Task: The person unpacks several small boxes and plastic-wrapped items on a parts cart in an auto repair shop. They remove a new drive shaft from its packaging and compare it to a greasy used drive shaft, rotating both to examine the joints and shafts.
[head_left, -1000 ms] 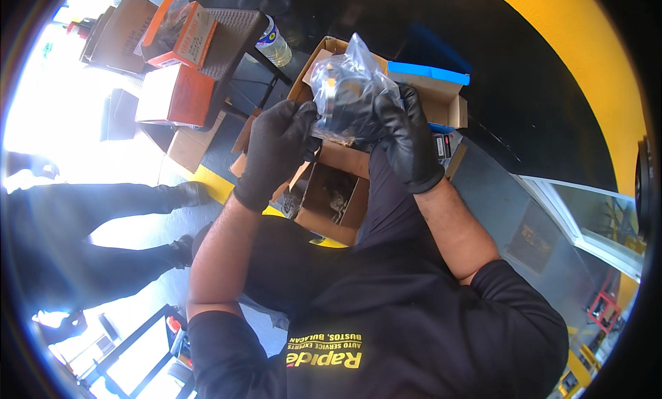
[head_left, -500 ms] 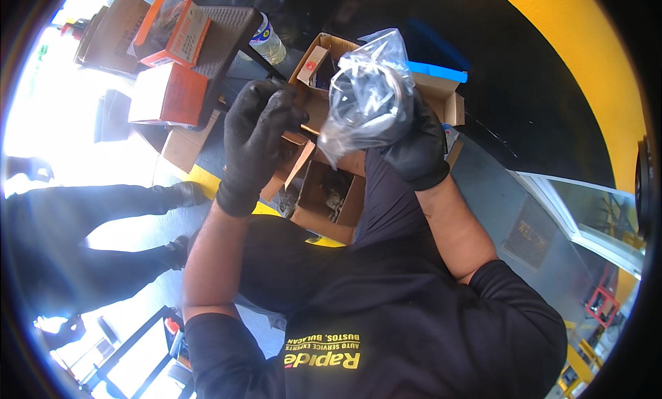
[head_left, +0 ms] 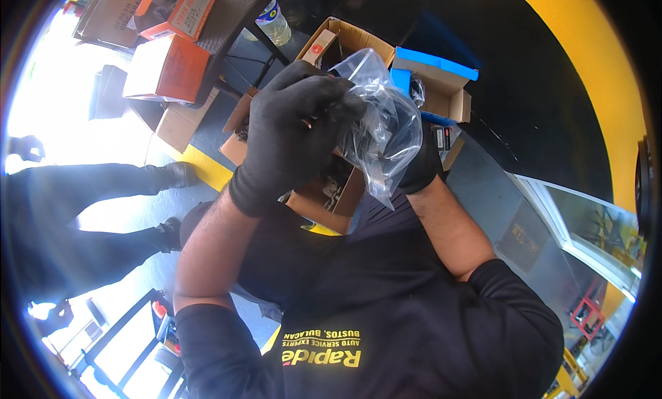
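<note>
A clear plastic bag [head_left: 387, 133] is held up in front of my chest, its film crumpled and shiny. Inside it sits a part whose shape the glare and folds mostly hide. My right hand [head_left: 422, 166], in a black glove, grips the bag from behind on the right, its fingers largely covered by the film. At the bag's upper left, my left hand [head_left: 293, 126], also gloved in black, has its fingers bent closed on the plastic edge. Below the hands stands an open cardboard box [head_left: 318, 207] with metal parts in it.
Beyond the bag are an open brown box [head_left: 365, 31] and a blue-edged box [head_left: 452, 75]. Orange boxes [head_left: 169, 68] rest on a dark table at upper left, near a plastic bottle [head_left: 274, 25]. Another person's legs [head_left: 89, 192] are at left.
My left hand has moved right and closed on the bag's edge. The bag has turned and hangs lower, so the round metal part seen through it before is now mostly obscured.
</note>
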A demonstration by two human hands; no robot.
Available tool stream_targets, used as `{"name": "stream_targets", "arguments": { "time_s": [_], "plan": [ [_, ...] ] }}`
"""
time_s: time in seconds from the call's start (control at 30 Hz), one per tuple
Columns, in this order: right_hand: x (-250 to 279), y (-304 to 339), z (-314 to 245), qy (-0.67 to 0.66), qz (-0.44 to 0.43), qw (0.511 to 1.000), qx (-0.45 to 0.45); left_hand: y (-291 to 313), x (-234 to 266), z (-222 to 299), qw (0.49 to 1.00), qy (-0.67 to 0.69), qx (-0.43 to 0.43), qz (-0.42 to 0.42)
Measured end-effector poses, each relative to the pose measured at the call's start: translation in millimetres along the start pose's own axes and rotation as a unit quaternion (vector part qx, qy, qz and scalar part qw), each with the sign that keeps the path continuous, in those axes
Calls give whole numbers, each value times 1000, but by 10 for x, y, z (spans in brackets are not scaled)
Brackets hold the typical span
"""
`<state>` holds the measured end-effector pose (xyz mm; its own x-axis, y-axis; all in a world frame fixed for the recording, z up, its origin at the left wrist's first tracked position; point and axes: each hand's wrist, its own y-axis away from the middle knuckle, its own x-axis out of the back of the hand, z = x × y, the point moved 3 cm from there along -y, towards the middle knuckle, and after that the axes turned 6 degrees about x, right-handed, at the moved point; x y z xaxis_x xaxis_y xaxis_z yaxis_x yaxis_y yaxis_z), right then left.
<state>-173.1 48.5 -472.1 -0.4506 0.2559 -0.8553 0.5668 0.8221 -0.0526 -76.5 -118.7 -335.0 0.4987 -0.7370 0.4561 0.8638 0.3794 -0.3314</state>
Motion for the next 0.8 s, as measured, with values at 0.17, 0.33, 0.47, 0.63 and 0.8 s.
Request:
{"name": "stream_targets", "arguments": {
  "time_s": [0.17, 0.33, 0.47, 0.63, 0.8],
  "plan": [
    [-13, -23, 97, -18, -26, 999, -9, 41, 18, -72, 998, 32, 43, 39],
    [170, -58, 199, 0, 19, 999, -26, 96, 50, -181, 980, 108, 165, 31],
    [336, -58, 202, 321, 42, 946, 16, 139, 36, -308, 950, 177, 256, 25],
    [197, -4, 87, 500, -8, 862, 85, 163, -53, -415, 946, 201, 245, 69],
    [102, -13, -157, 261, 93, 957, 88, 176, 42, -290, 961, 197, 185, 61]
  ]
}}
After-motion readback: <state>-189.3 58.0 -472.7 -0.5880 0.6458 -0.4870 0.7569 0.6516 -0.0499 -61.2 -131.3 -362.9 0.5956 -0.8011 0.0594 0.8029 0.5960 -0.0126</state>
